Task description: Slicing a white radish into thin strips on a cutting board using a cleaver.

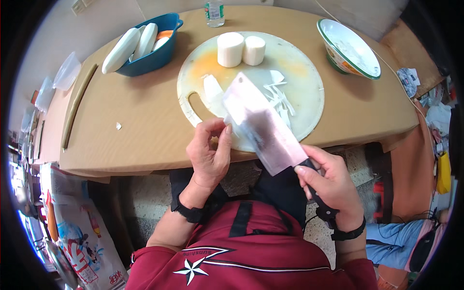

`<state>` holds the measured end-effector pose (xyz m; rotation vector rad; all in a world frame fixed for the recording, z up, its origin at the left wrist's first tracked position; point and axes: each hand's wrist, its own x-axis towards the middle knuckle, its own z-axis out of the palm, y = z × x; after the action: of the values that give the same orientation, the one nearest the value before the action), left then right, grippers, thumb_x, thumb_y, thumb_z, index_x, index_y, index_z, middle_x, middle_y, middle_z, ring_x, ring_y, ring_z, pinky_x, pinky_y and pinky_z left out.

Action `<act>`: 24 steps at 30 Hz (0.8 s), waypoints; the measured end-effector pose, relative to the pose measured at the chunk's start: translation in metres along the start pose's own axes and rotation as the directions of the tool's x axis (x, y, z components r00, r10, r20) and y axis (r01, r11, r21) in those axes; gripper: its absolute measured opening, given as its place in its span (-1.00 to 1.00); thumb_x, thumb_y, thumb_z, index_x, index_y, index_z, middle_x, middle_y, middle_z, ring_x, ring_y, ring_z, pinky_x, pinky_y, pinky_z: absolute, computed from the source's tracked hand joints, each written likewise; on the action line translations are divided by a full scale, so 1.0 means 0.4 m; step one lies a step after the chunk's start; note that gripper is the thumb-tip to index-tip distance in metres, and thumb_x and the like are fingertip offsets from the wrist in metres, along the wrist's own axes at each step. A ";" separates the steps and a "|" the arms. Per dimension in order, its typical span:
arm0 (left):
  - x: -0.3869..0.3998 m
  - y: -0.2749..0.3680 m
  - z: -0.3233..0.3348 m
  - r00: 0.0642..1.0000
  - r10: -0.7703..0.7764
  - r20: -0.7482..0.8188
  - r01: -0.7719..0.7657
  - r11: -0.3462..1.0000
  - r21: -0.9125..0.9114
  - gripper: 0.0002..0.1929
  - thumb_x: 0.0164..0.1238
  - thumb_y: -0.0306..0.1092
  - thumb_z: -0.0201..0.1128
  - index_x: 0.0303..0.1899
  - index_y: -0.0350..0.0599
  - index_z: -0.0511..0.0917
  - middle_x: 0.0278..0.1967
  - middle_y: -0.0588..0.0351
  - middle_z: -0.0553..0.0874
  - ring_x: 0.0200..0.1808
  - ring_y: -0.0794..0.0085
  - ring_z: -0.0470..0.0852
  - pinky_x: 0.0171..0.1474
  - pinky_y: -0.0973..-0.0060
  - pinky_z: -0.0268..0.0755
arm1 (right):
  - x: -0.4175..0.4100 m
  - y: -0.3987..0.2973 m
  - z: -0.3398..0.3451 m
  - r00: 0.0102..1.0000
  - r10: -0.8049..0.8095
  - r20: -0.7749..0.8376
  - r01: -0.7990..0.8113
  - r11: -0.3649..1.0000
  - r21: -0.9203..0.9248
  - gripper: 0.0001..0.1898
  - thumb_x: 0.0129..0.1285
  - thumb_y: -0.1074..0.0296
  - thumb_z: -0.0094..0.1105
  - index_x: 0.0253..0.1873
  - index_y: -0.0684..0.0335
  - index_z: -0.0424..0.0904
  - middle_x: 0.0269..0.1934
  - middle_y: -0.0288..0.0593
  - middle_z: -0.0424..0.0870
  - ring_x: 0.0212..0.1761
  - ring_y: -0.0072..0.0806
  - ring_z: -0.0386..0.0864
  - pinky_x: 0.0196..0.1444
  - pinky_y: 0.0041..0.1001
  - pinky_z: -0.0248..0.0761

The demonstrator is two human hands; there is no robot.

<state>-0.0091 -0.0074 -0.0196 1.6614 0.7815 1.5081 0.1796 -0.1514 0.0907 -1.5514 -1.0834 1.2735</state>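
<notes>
In my right hand [326, 177] is the black handle of a broad cleaver [266, 127], its blade slanting up and left over a round cutting board [308, 87]. My left hand [212, 145] is at the board's near edge, thumb and forefinger pinching a thin white slice [232, 125] beside the blade. Two thick chunks of peeled white radish [230, 50] stand upright towards the back of the board. Left of the blade lies a flat white radish piece [212, 88]. Thin white strips [281, 98] are scattered to its right, partly hidden by the cleaver.
A blue plastic basin [156, 59] holding long peeled radishes [121, 50] and something orange stands at the back left. Behind the board is a plastic bottle [214, 14]. A green-rimmed bowl [330, 50] with white shreds sits at right. A long stick [79, 105] lies at left.
</notes>
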 end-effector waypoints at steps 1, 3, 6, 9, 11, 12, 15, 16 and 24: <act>0.002 0.000 0.003 1.000 0.010 0.006 -0.010 1.000 0.028 -0.83 0.38 -0.59 0.31 -0.05 -0.31 0.56 -0.31 0.08 0.73 -0.29 0.53 0.67 -0.14 0.58 0.54 | -0.002 0.000 -0.005 0.999 0.009 -0.050 -0.009 1.000 0.002 -0.54 0.42 0.44 0.19 0.37 0.41 0.46 -0.50 -0.34 0.56 -0.57 -0.75 0.45 -0.51 -0.65 0.34; 0.001 -0.001 0.003 1.000 0.021 0.006 -0.022 0.998 0.062 -0.83 0.38 -0.59 0.31 -0.06 -0.30 0.56 -0.32 0.08 0.73 -0.30 0.53 0.68 -0.15 0.58 0.54 | -0.006 0.009 -0.020 0.989 0.015 -0.144 -0.012 1.000 0.026 -0.55 0.42 0.48 0.18 0.37 0.42 0.46 -0.49 -0.35 0.56 -0.57 -0.75 0.44 -0.51 -0.65 0.33; 0.002 0.000 0.003 1.000 0.021 0.003 -0.021 0.998 0.054 -0.84 0.38 -0.59 0.31 -0.08 -0.29 0.56 -0.34 0.08 0.72 -0.33 0.52 0.68 -0.17 0.57 0.55 | -0.010 0.022 -0.047 0.985 -0.006 -0.170 0.008 1.000 0.011 -0.55 0.40 0.50 0.18 0.36 0.43 0.46 -0.48 -0.32 0.57 -0.57 -0.73 0.46 -0.51 -0.66 0.35; 0.003 0.004 0.000 1.000 0.020 0.011 -0.021 0.998 0.054 -0.86 0.38 -0.59 0.31 -0.09 -0.29 0.57 -0.34 0.09 0.73 -0.33 0.52 0.69 -0.17 0.57 0.55 | -0.024 0.041 -0.075 0.980 -0.044 -0.196 0.065 0.993 0.103 -0.56 0.39 0.51 0.18 0.34 0.45 0.46 -0.47 -0.25 0.58 -0.59 -0.67 0.49 -0.54 -0.64 0.37; 0.004 0.004 -0.001 0.999 0.030 0.032 -0.033 0.995 0.091 -0.85 0.38 -0.59 0.31 -0.08 -0.29 0.56 -0.34 0.09 0.73 -0.33 0.52 0.69 -0.18 0.57 0.55 | -0.023 0.065 -0.096 0.963 -0.054 -0.265 0.111 0.972 0.206 -0.55 0.38 0.50 0.18 0.33 0.46 0.45 -0.46 -0.16 0.60 -0.62 -0.61 0.51 -0.57 -0.62 0.38; 0.004 0.005 0.001 0.999 0.033 0.034 -0.036 0.995 0.090 -0.85 0.38 -0.59 0.31 -0.08 -0.29 0.56 -0.34 0.09 0.73 -0.33 0.52 0.69 -0.18 0.57 0.55 | -0.017 0.082 -0.106 0.953 -0.030 -0.302 0.111 0.960 0.255 -0.55 0.39 0.48 0.18 0.34 0.47 0.42 -0.45 -0.14 0.59 -0.66 -0.57 0.50 -0.62 -0.61 0.39; 0.007 0.003 0.003 0.998 0.054 0.037 -0.058 0.993 0.106 -0.85 0.39 -0.60 0.30 -0.07 -0.28 0.56 -0.34 0.08 0.72 -0.33 0.53 0.68 -0.18 0.58 0.55 | 0.006 0.153 -0.142 0.937 -0.036 -0.347 0.189 0.889 0.417 -0.55 0.42 0.44 0.18 0.33 0.46 0.39 -0.45 -0.15 0.58 -0.67 -0.57 0.48 -0.64 -0.61 0.40; 0.010 0.005 0.005 0.998 0.051 0.042 -0.055 0.993 0.104 -0.85 0.39 -0.59 0.30 -0.07 -0.28 0.56 -0.34 0.08 0.72 -0.33 0.54 0.68 -0.18 0.58 0.54 | 0.014 0.172 -0.150 0.930 -0.022 -0.366 0.189 0.883 0.429 -0.57 0.44 0.43 0.17 0.32 0.43 0.38 -0.45 -0.16 0.56 -0.66 -0.57 0.48 -0.67 -0.61 0.41; 0.014 0.008 0.006 0.996 0.036 0.078 -0.047 0.988 0.149 -0.86 0.42 -0.56 0.28 -0.06 -0.27 0.55 -0.32 0.10 0.71 -0.34 0.56 0.66 -0.20 0.58 0.53 | 0.070 0.238 -0.159 0.934 0.031 -0.357 0.173 0.834 0.525 -0.64 0.44 0.35 0.21 0.24 0.35 0.46 -0.47 -0.21 0.54 -0.66 -0.57 0.47 -0.65 -0.61 0.41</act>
<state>-0.0062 -0.0048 -0.0139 1.8449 0.8429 1.4360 0.2561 -0.1561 0.0011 -1.2109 -0.4743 1.0727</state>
